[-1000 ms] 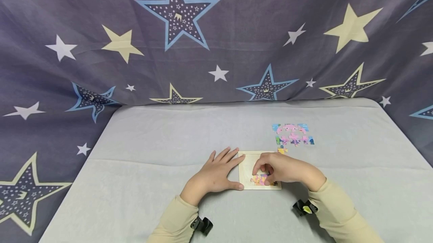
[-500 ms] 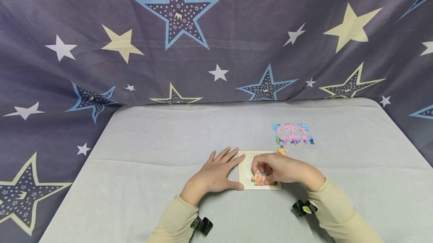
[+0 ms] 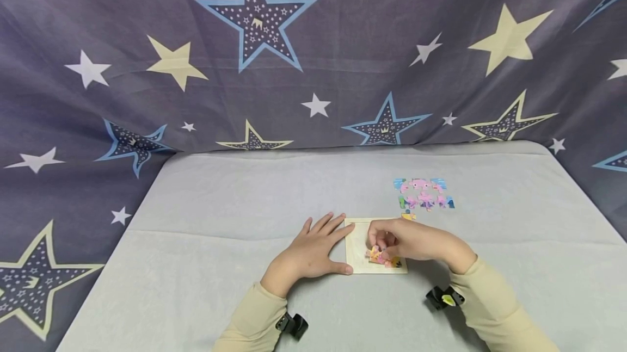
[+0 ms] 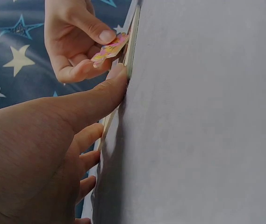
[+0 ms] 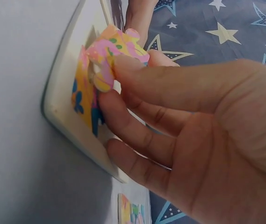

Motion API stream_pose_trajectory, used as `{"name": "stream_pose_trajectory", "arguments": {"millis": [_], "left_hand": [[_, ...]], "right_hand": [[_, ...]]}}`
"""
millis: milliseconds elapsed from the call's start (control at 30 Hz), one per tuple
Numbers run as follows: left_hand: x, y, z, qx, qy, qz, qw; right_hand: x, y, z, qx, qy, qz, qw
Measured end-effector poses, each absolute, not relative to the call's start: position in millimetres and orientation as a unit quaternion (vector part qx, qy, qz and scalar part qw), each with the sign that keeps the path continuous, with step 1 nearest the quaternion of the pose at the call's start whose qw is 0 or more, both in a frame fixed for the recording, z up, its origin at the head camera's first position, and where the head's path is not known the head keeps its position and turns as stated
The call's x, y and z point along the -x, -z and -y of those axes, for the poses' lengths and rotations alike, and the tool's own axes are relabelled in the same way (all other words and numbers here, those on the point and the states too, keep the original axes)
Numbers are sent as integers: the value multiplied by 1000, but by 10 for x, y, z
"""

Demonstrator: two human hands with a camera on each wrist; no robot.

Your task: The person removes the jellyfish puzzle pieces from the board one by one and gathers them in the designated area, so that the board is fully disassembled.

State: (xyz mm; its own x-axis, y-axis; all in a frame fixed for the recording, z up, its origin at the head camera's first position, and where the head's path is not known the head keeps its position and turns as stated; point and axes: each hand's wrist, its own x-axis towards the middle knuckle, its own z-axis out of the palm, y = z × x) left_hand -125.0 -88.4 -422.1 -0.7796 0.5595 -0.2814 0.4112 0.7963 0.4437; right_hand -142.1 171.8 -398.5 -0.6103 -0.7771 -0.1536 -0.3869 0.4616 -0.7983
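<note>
My right hand (image 3: 416,240) pinches a pink and yellow jigsaw piece (image 5: 118,44) between thumb and fingers, over the lower part of a pale wooden puzzle tray (image 3: 357,246). In the left wrist view the piece (image 4: 108,50) is tilted and raised off the tray. Another piece (image 5: 82,88), yellow with blue marks, lies in the tray's near right corner, partly hidden behind the right fingers. My left hand (image 3: 311,254) lies with spread fingers at the tray's left side, its thumb and index fingertip touching the rim.
Beyond the tray, several jigsaw pieces (image 3: 425,195) with pink faces and blue corners lie grouped on the grey cloth. A yellow piece (image 3: 408,215) lies just behind the tray, partly covered by the right hand. A star-patterned curtain (image 3: 313,58) hangs at the back.
The piece in my right hand has come up from the tray floor and tilted, and the right hand has risen slightly with it. My left hand stays put.
</note>
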Motion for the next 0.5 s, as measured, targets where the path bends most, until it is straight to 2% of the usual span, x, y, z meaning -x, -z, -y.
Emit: {"name": "stream_pose_trajectory", "arguments": {"millis": [500], "left_hand": [[1250,4197,877,-263,-182,-925,204]], "right_hand": [[1455,3916,-1779,321,391,-827,243]]}}
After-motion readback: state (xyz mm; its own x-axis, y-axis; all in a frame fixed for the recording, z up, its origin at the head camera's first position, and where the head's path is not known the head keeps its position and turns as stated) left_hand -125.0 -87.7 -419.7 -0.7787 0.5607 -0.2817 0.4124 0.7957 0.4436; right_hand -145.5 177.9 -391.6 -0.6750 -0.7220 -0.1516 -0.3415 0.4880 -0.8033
